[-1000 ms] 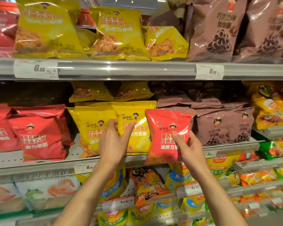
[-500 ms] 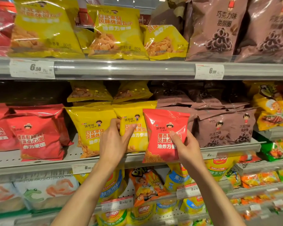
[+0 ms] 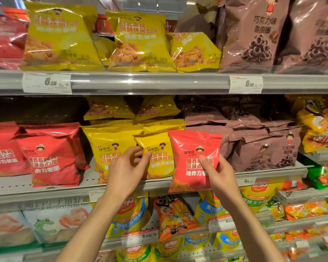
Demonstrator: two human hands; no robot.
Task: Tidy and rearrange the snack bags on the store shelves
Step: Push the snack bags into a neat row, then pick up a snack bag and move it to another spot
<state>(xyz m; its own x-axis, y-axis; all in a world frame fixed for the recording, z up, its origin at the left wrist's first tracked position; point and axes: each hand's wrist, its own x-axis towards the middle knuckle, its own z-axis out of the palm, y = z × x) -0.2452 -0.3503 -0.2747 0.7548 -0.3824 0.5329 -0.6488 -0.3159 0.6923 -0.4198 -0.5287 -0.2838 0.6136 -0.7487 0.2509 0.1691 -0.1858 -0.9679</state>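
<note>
My right hand (image 3: 219, 173) grips a small red snack bag (image 3: 194, 154) by its right side and holds it upright in front of the middle shelf (image 3: 45, 190), just ahead of the brown bags (image 3: 263, 148). My left hand (image 3: 126, 167) pinches the left edge of a small yellow snack bag (image 3: 158, 154) that stands on the same shelf, right of a larger yellow bag (image 3: 108, 146). Other red bags (image 3: 49, 157) of the same kind stand at the shelf's left end.
The top shelf (image 3: 140, 82) carries red, yellow and brown bags behind price tags. There is a gap on the middle shelf between the red and yellow bags. Lower shelves hold corn snack bags (image 3: 129, 218) and other packets. More mixed snacks (image 3: 320, 125) sit at the right.
My left hand has shifted its hold on the small yellow bag to a pinch at its upper left, and the bag has tipped forward a little. The red bag stays held in my right hand.
</note>
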